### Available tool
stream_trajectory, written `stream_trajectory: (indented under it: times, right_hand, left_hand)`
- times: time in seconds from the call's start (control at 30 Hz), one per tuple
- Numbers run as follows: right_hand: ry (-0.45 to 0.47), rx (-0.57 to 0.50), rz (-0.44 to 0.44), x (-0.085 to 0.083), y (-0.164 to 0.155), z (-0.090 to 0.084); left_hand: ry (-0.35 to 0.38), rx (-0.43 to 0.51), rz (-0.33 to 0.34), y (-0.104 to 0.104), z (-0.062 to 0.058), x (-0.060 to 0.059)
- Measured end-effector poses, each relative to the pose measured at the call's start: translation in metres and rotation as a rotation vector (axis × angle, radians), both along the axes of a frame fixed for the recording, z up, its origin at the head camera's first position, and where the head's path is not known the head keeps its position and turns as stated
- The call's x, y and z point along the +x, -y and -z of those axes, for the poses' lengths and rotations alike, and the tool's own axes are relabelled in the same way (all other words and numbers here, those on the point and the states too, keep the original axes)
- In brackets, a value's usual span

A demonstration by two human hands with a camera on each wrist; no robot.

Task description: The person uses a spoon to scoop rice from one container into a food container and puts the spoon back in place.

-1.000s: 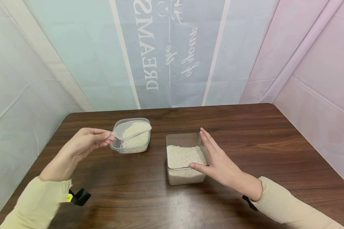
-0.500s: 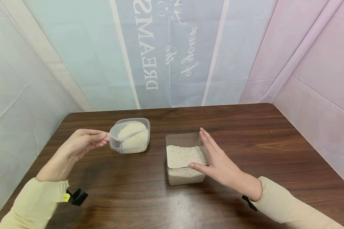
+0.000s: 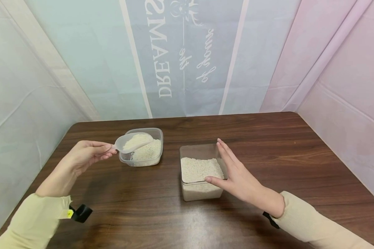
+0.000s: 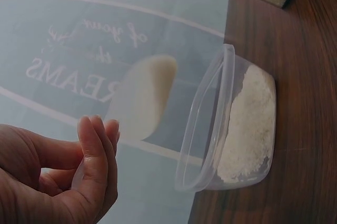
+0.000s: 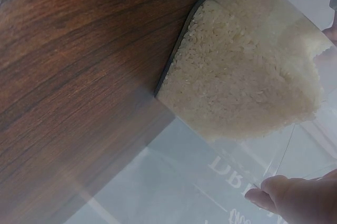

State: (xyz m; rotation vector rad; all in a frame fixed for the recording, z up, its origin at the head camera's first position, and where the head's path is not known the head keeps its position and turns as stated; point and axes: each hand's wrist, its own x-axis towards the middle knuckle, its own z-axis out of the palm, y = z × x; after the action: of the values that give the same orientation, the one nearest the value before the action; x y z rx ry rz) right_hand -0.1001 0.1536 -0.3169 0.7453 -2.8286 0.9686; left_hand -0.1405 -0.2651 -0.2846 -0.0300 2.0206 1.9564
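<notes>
My left hand (image 3: 85, 155) pinches the handle of a clear plastic scoop (image 3: 132, 141), fingers curled round it, and holds the scoop, heaped with rice, level just above the near-left rim of the round tub (image 3: 157, 133). My right hand (image 3: 237, 176) lies flat against the right wall of the square tub (image 3: 199, 193), fingers straight and together, thumb hooked over the near rim. The two hands are well apart, one at each tub.

From the head view I see both tubs at once: the round one on the left, partly filled with rice, and the square one to its right and nearer me, filled to around half. They stand near each other without touching, on the dark wooden table (image 3: 268, 138).

The left wrist view shows what the head view does not: my fingers (image 4: 97, 161) closing on the handle from below, the scoop's load (image 4: 142, 97) seen through its clear wall, and the round tub's thin rim (image 4: 210, 113) beside it. A corner of the square tub shows at the top edge.

The right wrist view gives the grains in the square tub (image 5: 237, 66) close up, sloping inside the clear wall, with one fingertip (image 5: 263, 195) on its edge.

Behind the table hang pale cloth sheets (image 3: 180, 55) with printed lettering.
</notes>
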Motion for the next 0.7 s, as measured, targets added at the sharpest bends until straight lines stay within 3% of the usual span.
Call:
stream_trajectory:
  times: [0.4,0.7]
  right_hand:
    - [0.006,-0.002,-0.004,-0.0001,-0.0001,-0.0009]
    - [0.000,0.002,-0.005,0.0000,0.0002,-0.0017]
  left_hand:
    - [0.004,-0.053,-0.006,0.0046,0.0013,0.0002]
    - [-0.010,-0.148,0.011,0.0093,0.0028,0.0007]
